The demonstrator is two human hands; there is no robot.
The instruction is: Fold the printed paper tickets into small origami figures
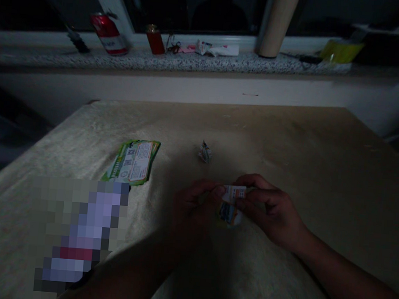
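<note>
A small printed paper or wrapper [235, 192], with white, orange and dark print, is pinched between my two hands above the table. My left hand [196, 209] is closed on its left end, thumb on top, in deep shadow. Fingers of my right hand [277, 211] pinch the right end. Just below hangs or lies a blue, white and yellow printed part [229, 214]; whether it belongs to the same piece I cannot tell. Beyond my hands, a small folded, pointed paper piece [205, 152] stands on the table.
On the table [306, 144], a green printed packet [134, 163] lies to the left, beside a pixelated long object [93, 224]. The stone windowsill [199, 65] holds a red can [108, 34], an orange-red jar [155, 40], a crumpled white tube [224, 49], a cardboard roll [277, 24] and a yellow container [341, 51].
</note>
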